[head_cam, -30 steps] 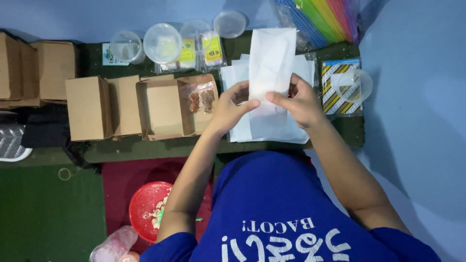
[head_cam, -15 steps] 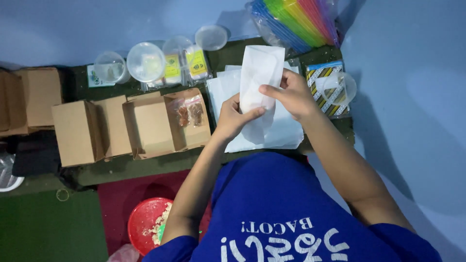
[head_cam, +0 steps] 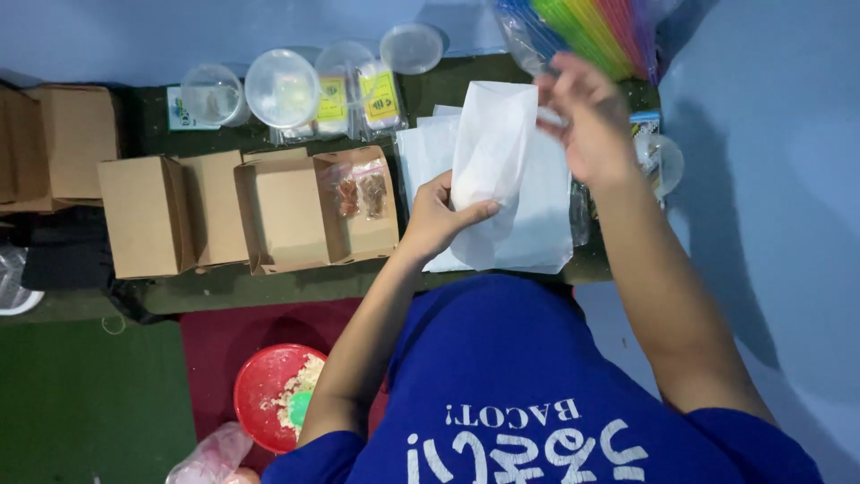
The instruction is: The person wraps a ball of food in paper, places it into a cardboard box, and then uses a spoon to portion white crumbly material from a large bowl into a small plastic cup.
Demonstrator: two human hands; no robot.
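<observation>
The dark green table [head_cam: 269,285] spans the view in front of me, set against a pale blue surface. On its left part stand several brown cardboard boxes; the open cardboard box [head_cam: 313,211] nearest my left hand carries two small clear packets with reddish-brown contents [head_cam: 360,188] on its flap. A stack of white paper sheets [head_cam: 546,224] lies on the table to the right of that box.

Above the stack I hold a white paper bag [head_cam: 491,152], upright, its open mouth toward the far edge. My left hand [head_cam: 441,215] pinches the bag's lower left edge, thumb on the front face and fingers curled behind. My right hand [head_cam: 587,121] is raised at the bag's upper right corner, fingers loosely curled; it is blurred, and I cannot tell whether it grips the bag or anything else.

A bundle of coloured straws in clear wrap [head_cam: 591,31] lies just beyond my right hand. Clear plastic lids and cups [head_cam: 282,87] line the far edge. Below the table, a red bowl [head_cam: 269,394] holds pale crumbly food.
</observation>
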